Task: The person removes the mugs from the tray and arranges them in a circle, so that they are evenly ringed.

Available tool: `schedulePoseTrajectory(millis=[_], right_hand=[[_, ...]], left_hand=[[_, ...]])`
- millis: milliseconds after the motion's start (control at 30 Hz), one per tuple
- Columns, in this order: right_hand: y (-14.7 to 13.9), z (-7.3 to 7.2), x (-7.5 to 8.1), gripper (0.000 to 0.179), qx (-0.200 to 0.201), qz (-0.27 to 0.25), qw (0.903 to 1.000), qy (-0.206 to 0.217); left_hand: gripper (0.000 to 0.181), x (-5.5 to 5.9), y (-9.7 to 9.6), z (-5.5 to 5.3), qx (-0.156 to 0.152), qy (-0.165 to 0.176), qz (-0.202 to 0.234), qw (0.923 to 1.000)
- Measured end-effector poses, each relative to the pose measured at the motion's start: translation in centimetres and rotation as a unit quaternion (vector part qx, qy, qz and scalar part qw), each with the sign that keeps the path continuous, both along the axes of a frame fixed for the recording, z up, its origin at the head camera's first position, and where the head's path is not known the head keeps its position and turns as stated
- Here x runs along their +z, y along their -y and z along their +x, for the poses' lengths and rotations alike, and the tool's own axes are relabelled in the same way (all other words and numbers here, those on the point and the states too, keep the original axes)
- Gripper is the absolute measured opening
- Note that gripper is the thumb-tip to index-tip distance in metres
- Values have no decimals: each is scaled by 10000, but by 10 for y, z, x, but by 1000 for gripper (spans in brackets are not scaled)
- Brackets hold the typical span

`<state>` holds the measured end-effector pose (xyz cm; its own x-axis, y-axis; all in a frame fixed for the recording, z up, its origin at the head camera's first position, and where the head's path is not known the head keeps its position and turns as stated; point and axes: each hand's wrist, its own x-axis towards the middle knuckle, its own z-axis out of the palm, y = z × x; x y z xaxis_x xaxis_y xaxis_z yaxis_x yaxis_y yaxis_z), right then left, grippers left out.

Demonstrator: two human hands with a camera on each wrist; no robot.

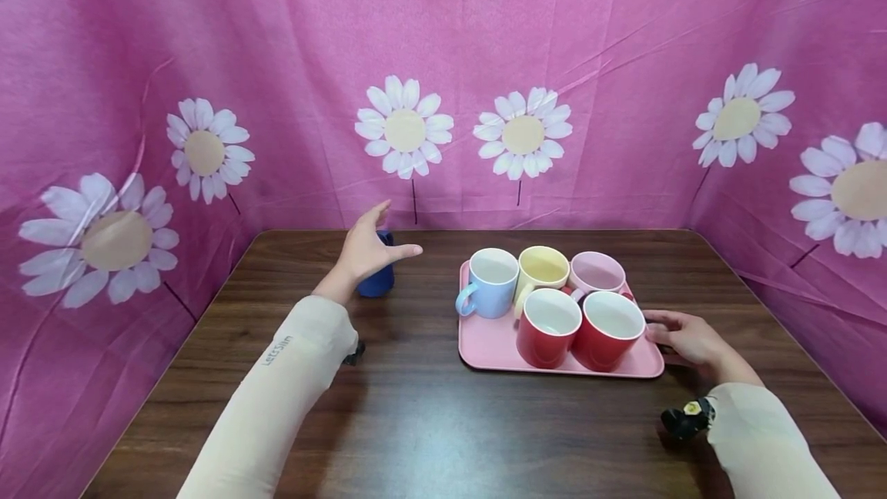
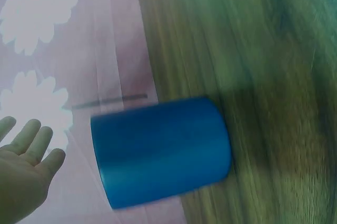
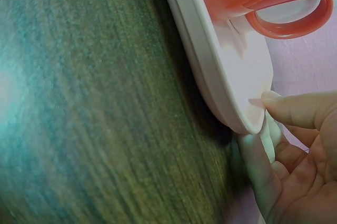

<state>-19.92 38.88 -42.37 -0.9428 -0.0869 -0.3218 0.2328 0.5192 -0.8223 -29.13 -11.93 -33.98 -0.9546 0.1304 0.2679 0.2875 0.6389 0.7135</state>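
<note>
My left hand (image 1: 367, 249), thumb and fingers spread wide, is at a dark blue mug (image 1: 376, 283) on the table's far left. In the left wrist view the mug (image 2: 163, 153) stands apart from the visible fingers (image 2: 34, 145). My right hand (image 1: 689, 341) pinches the right rim of a pink tray (image 1: 492, 353), its thumb (image 3: 289, 107) on top and other fingers underneath. On the tray are a light blue mug (image 1: 495, 291), a yellow mug (image 1: 543, 268), a pink mug (image 1: 597, 272) and two red mugs, one left (image 1: 543, 341) and one right (image 1: 603, 341).
The dark wooden table (image 1: 416, 422) ends at the back against a pink cloth (image 1: 457, 21) printed with white daisies. More of this cloth hangs along both sides. A black wrist device (image 1: 686, 420) sits at the right sleeve.
</note>
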Motion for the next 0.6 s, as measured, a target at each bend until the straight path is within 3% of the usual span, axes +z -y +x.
schedulePoseTrajectory(millis=[600], right_hand=[[-1,-1,-1,62,17,-114,9999,-8]], left_hand=[[99,-3,-61,26,-811,-413,-378,9951]])
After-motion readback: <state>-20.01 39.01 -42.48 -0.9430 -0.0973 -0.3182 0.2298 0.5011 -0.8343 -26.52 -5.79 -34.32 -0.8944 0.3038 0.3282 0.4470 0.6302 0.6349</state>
